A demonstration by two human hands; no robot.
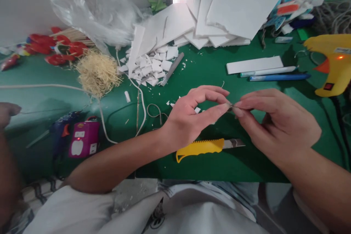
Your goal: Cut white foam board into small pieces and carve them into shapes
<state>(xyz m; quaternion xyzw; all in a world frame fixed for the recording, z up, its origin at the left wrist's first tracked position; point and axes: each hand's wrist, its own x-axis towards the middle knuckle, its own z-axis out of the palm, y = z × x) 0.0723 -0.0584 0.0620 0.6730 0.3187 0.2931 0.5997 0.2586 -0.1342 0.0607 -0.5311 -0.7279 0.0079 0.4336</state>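
Thumb and fingertips pinched, my left hand meets my right hand above the middle of the green table. Between the two pinches is a thin dark strand, perhaps string; most of it is hidden by the fingers. Below them lies a yellow utility knife with its blade out, pointing right. Small white foam scraps lie beneath my left hand, and a loose string curls to its left.
White foam sheets and cut foam pieces lie at the back. At right stands a yellow glue gun, near a blue pen. A purple power adapter and white cable are at left, beside another person's hand.
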